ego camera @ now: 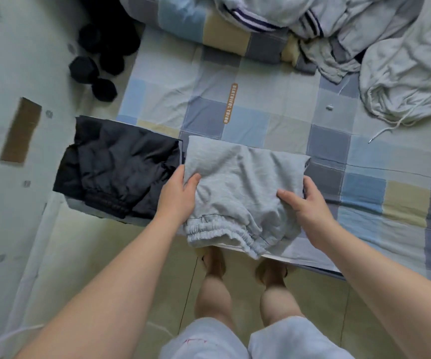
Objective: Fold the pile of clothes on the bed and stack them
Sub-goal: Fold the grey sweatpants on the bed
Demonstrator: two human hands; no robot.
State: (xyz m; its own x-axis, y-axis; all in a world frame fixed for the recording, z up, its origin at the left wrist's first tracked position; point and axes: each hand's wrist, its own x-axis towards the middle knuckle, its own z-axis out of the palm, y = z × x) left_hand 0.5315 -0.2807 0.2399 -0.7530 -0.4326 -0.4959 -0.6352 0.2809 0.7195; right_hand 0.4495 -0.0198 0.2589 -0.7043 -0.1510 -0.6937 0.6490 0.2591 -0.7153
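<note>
Folded grey garment (245,182) held in both hands at the near edge of the bed (261,104)
Thumbs on top: left hand (178,195) pinches its 9 o'clock side; right hand (305,206) clasps its 3 o'clock side; black garment (121,164) lies folded just beside at 9 o'clock; unfolded pile (364,35) at 1 o'clock.

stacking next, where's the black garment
In the head view the black garment lies folded on the near left corner of the bed, just left of the grey garment gripped by the left hand and right hand.

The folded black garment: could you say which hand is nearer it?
Left. The left hand grips the grey shorts beside the black garment; the right hand holds their far side.
</note>
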